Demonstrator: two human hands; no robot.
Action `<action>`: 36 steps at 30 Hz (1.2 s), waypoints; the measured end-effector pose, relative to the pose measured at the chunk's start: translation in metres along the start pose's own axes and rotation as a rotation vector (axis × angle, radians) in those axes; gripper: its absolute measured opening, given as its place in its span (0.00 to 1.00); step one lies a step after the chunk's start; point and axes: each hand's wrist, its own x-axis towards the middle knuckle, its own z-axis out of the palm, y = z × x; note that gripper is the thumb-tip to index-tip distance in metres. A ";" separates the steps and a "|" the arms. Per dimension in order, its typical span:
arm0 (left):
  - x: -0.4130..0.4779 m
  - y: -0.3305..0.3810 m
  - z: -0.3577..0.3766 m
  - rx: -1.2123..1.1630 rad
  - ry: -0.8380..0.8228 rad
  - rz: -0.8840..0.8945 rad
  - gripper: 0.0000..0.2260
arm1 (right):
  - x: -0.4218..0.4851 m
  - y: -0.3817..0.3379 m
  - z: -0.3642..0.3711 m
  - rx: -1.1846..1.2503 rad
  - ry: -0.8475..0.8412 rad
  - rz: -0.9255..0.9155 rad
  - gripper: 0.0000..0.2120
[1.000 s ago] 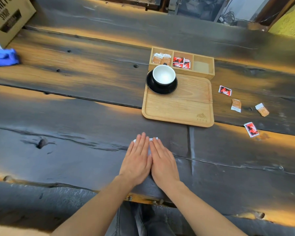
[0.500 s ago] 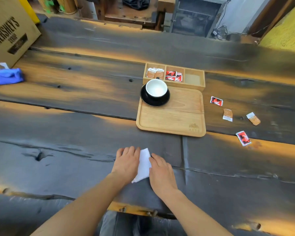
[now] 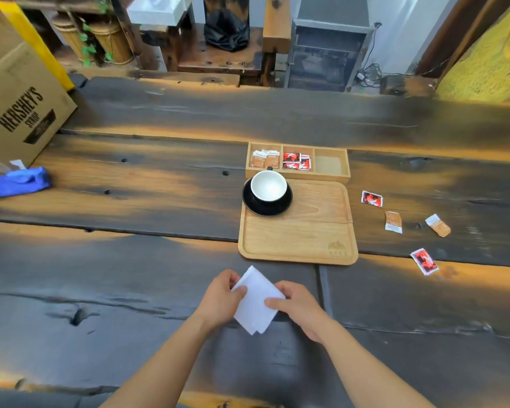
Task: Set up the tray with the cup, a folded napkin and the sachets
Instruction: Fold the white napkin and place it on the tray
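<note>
A folded white napkin (image 3: 255, 301) is held a little in front of the wooden tray (image 3: 295, 240), turned like a diamond. My left hand (image 3: 220, 298) grips its left edge and my right hand (image 3: 299, 306) pinches its right edge. A white cup (image 3: 268, 187) on a black saucer (image 3: 286, 206) stands in the tray's far left corner. Behind the tray a wooden sachet box (image 3: 330, 166) holds brown and red sachets in two of its three compartments. Loose sachets lie right of the tray: red ones (image 3: 371, 198) (image 3: 423, 261) and brown ones (image 3: 393, 221) (image 3: 438, 225).
The dark wooden table (image 3: 130, 260) stretches wide to the left. A blue cloth (image 3: 19, 181) and a cardboard box (image 3: 21, 107) sit at the far left. Shelves, baskets and a metal cabinet stand beyond the table's far edge.
Both hands went from pressing flat on the napkin to lifting it by its edges. The napkin now shows as a folded square between them. The camera tilted up.
</note>
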 end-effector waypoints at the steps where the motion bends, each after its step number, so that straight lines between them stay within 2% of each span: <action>1: 0.004 0.007 -0.002 -0.090 0.015 -0.016 0.03 | 0.003 -0.006 -0.005 0.081 0.002 0.011 0.11; 5: 0.029 0.040 0.004 -0.468 0.016 -0.103 0.02 | 0.020 -0.043 -0.021 0.379 0.057 0.006 0.13; 8: 0.057 0.061 0.007 -0.616 0.035 -0.136 0.02 | 0.037 -0.073 -0.032 0.411 0.214 -0.041 0.11; 10: 0.077 0.069 0.007 -0.521 0.071 -0.123 0.03 | 0.049 -0.090 -0.038 0.328 0.317 -0.068 0.10; 14: 0.110 0.078 0.002 -0.143 0.160 -0.046 0.05 | 0.077 -0.104 -0.042 0.118 0.439 -0.072 0.09; 23: 0.143 0.060 0.001 0.646 0.253 0.012 0.08 | 0.122 -0.088 -0.024 -0.216 0.528 -0.064 0.08; 26: 0.146 0.054 0.001 0.747 0.278 0.100 0.02 | 0.129 -0.083 -0.023 -0.356 0.561 -0.091 0.06; 28: 0.146 0.051 0.001 0.816 0.268 0.140 0.06 | 0.129 -0.081 -0.023 -0.467 0.579 -0.107 0.07; 31: 0.144 0.047 0.001 0.868 0.281 0.244 0.10 | 0.121 -0.084 -0.024 -0.688 0.607 -0.172 0.14; 34: 0.140 0.043 0.006 0.830 0.289 0.554 0.17 | 0.105 -0.083 -0.022 -1.101 0.620 -0.378 0.18; 36: 0.136 0.039 0.011 0.870 0.183 0.694 0.24 | 0.096 -0.077 -0.017 -1.241 0.510 -0.427 0.24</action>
